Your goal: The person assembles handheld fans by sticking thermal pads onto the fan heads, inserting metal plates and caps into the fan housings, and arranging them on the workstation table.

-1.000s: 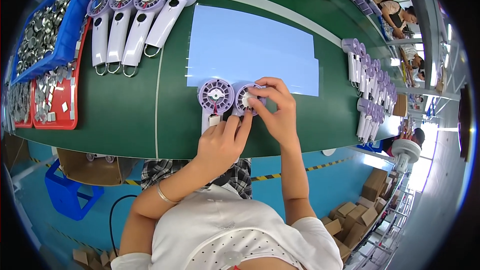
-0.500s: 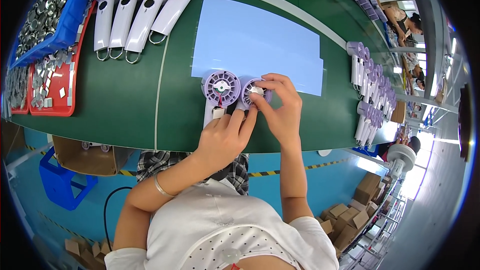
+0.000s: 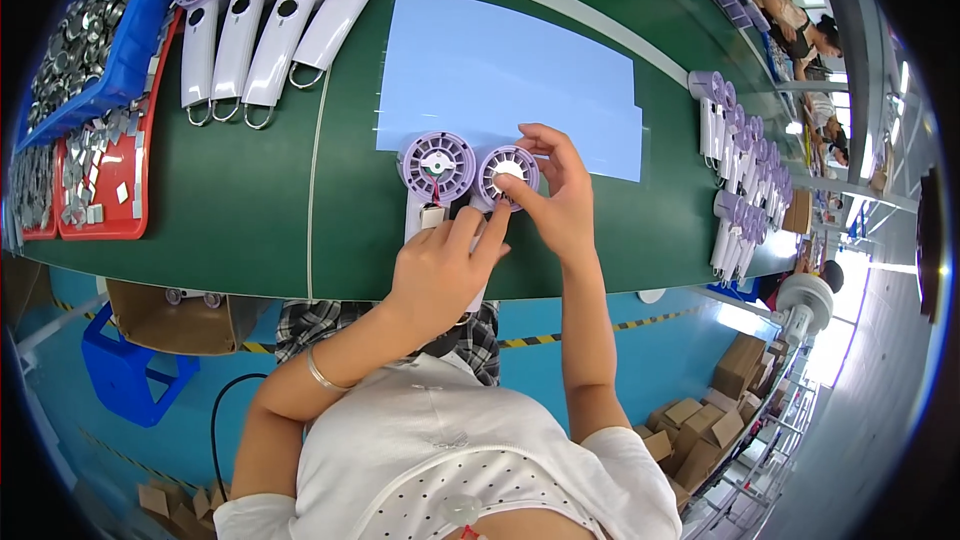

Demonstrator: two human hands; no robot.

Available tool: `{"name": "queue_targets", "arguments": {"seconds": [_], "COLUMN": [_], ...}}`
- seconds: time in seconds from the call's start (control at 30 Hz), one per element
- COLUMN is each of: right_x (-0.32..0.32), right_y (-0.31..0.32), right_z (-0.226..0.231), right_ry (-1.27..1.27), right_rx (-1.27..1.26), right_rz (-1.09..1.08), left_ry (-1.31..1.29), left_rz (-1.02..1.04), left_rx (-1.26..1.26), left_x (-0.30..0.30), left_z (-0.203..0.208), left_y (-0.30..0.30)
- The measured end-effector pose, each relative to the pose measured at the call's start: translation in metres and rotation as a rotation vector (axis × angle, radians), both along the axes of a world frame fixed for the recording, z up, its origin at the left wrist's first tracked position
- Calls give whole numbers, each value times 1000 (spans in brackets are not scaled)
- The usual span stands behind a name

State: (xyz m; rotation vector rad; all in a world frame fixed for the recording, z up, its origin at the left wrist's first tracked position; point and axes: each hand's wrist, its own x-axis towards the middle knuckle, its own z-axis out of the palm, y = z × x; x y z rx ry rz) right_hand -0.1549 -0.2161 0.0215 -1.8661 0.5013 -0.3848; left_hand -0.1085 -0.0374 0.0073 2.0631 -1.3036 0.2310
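Observation:
Two white-and-purple handheld fans lie side by side at the near edge of the table. The right fan (image 3: 491, 180) has a pale round disc (image 3: 508, 176) at its hub. My right hand (image 3: 562, 202) grips this fan's head, thumb on the disc and fingers round the far right rim. My left hand (image 3: 436, 265) is closed on the same fan below its head, fingertips at the lower rim; most of the handle is hidden under it. Just left, the other fan (image 3: 437, 143) shows a white hub, red wires and a small white block (image 3: 432, 217) below its head.
Several fans (image 3: 275, 45) lie at the back left. Beside them stand a blue bin (image 3: 130, 80) of round metal parts and a red tray (image 3: 122, 225) with small square pieces. A light blue sheet (image 3: 510, 70) covers the table's middle. More fans (image 3: 740, 155) line the right side.
The silvery piece pinched in my right fingers now rests flat as a disc at the fan's hub, with my thumb on it. My left hand stays at the same fan.

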Motion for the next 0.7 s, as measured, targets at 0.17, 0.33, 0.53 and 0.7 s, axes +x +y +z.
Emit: {"name": "queue_targets", "arguments": {"seconds": [0.17,0.33,0.53,0.7], "right_x": [-14,-41,-38,-31], "right_y": [5,58,110,104], "right_z": [0,34,47,44], "right_ry": [-163,-226,-52,-112], "right_rx": [115,58,-115,91], "right_rz": [-143,-285,-32,-148], "left_ry": [817,1629,1821,1820], "left_rz": [-101,-162,-263,-339], "left_rx": [-191,-278,-583,-630], "left_x": [8,26,25,32], "left_z": [30,34,52,47], "left_y": [21,42,42,42]}}
